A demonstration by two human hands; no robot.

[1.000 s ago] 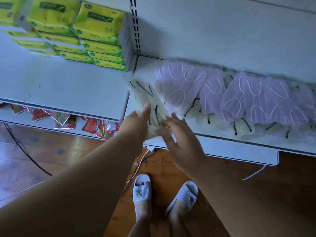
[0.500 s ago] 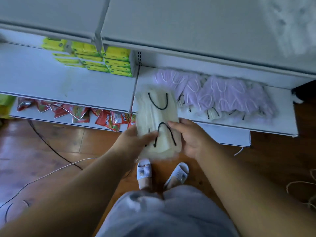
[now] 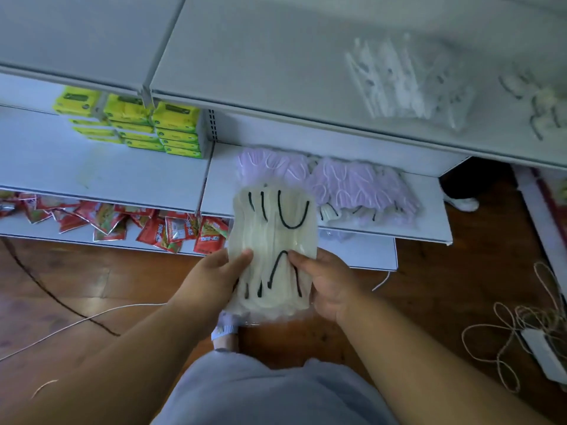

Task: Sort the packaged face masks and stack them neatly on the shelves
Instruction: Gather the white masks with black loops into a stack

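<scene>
across the whole upper view, a white metal shelving unit [image 3: 306, 72] is seen from above, its tiers stepping down toward a dark wooden floor [image 3: 429, 286]. on the top shelf at the right, a blurred clear pack of white masks [image 3: 408, 84] is laid, and beside it at the frame edge another blurred pack with dark loops [image 3: 543, 102]. on the middle shelf [image 3: 429, 194], a heap of purple face mask packs [image 3: 343, 182] is spread along the back, with pale packs with black loops [image 3: 337, 211] partly showing under its front edge. to the left on the same tier, yellow-green tissue packs [image 3: 147, 124] are stacked in rows against the upright. red snack sachets [image 3: 159, 231] are scattered on the lowest shelf. tangled cords [image 3: 515, 326] and a white power strip [image 3: 543, 354] are seen on the floor at the right.

in front of the middle shelf, off any surface, a cream pack of face masks with black ear loops [image 3: 273, 250] is held upright. its lower left edge is gripped by the left hand [image 3: 214, 277], thumb on the front, and its lower right edge by the right hand [image 3: 325, 283], likewise closed on it with the thumb pressed to the front. below the pack, one foot in a white slipper [image 3: 225, 328] is visible.
</scene>
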